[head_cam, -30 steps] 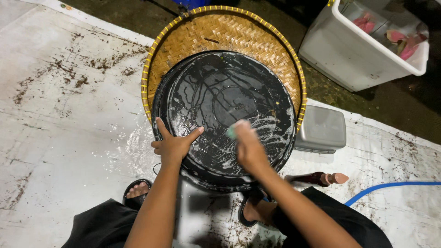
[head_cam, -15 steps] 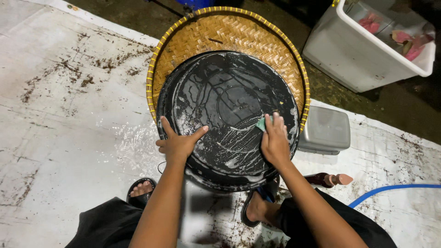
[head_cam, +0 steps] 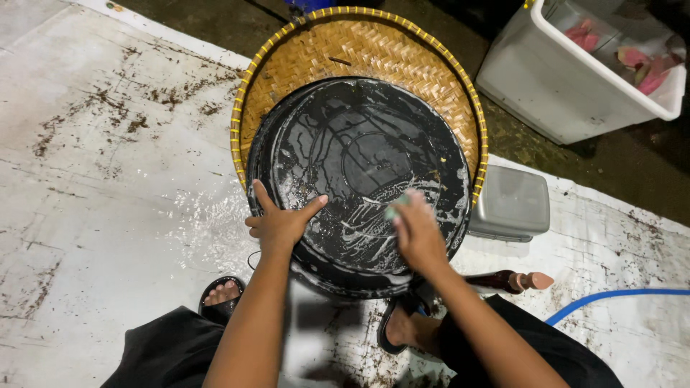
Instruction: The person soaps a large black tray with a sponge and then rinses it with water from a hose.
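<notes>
The large black round pan (head_cam: 359, 179), streaked with suds, is leaning tilted against a woven bamboo tray (head_cam: 359, 54) on the wet concrete floor (head_cam: 108, 215). The left hand (head_cam: 277, 223) is lying spread and flat on the pan's lower left rim, bracing it, while the right hand (head_cam: 417, 233) is closing around a small greenish scrubbing pad (head_cam: 395, 208) and pressing it to the soapy face. Judged sound practice here: firm bracing, overlapping strokes reaching the rim, as the wet pan is looking liable to slip

Outdoor washing yard: wet concrete floor (head_cam: 108, 215), hose (head_cam: 618, 298).
</notes>
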